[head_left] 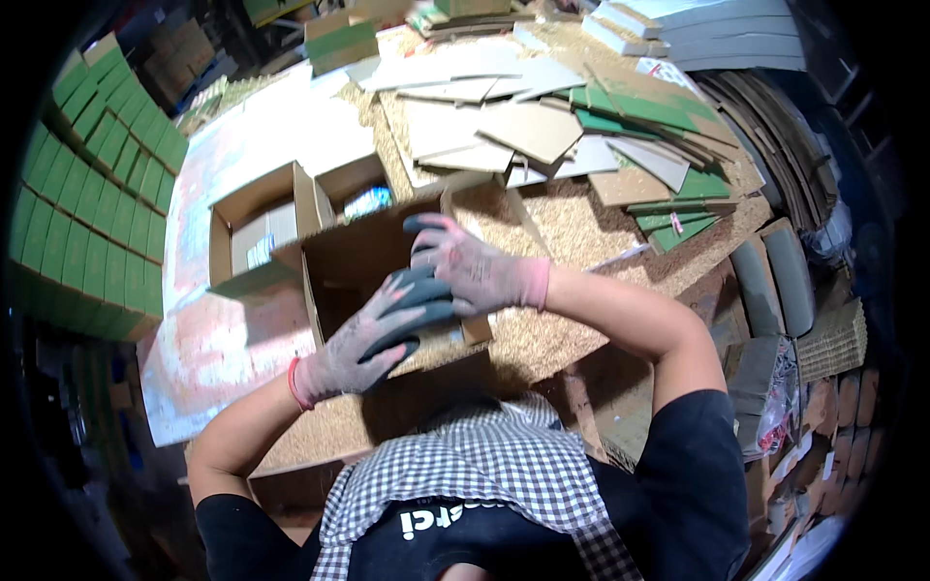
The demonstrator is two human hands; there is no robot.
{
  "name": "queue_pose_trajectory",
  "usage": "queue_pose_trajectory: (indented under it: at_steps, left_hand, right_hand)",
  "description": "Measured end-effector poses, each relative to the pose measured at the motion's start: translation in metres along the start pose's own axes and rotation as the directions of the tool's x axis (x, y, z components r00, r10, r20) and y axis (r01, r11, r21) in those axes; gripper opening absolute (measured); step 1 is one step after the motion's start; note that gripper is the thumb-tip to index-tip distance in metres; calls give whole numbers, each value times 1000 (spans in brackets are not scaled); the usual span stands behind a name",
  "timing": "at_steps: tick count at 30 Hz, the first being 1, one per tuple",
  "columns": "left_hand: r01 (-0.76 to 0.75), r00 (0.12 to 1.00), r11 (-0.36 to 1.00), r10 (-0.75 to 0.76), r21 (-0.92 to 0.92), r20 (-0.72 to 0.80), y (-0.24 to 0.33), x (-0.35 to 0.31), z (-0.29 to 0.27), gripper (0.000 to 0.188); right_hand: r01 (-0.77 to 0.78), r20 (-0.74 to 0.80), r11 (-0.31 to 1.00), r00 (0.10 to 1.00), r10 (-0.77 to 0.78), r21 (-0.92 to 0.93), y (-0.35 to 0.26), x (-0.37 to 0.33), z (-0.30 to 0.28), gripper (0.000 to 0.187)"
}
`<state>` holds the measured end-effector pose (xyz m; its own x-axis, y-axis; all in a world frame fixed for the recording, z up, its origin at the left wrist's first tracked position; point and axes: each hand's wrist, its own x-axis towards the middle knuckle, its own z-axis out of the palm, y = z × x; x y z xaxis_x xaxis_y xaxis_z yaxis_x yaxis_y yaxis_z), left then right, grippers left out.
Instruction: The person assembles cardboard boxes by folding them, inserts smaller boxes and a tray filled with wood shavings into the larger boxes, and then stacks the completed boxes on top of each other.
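Note:
An open cardboard box (329, 259) stands upright on the table in front of me, its inside dark. My left hand (360, 339), in a light glove with dark coated fingers, reaches across the box's near side. Its fingers are stretched out and the thumb is apart. My right hand (480, 271), gloved the same way with a pink cuff, is over the box's right side with fingers spread. The left fingertips overlap the right hand's lower edge; contact between them cannot be told. Neither hand shows a held thing, and the gloves hide part of the box's right wall.
Two smaller open boxes, a left one (221, 232) and a right one (334, 184), adjoin it, with small packets inside. Wood shavings (572, 300) cover the table's right side. Flat cardboard pieces (533, 133) lie beyond. Green boxes (87, 232) are stacked at left; folded cardboard (790, 145) at right.

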<state>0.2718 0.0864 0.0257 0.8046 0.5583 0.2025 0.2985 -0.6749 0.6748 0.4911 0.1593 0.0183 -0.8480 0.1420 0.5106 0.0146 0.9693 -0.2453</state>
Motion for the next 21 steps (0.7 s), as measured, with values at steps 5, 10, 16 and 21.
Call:
queue_pose_trajectory:
  at_steps: [5, 10, 16, 21]
  left_hand:
    - [134, 989, 904, -146, -405, 3, 5, 4, -10, 46]
    - [-43, 953, 975, -26, -218, -302, 13, 14, -37, 44]
    - [-206, 974, 901, 227, 381, -9, -19, 12, -9, 54]
    - [-269, 934, 948, 213, 168, 288, -45, 46, 90, 44]
  right_hand:
    - [-92, 24, 996, 995, 93, -20, -7, 3, 7, 34]
    - [-52, 350, 966, 926, 142, -254, -3, -10, 90, 23]
    - [-364, -496, 793, 864, 92, -488, 47, -8, 35, 27]
    - [-619, -449, 547, 785, 427, -563, 72, 45, -29, 41]
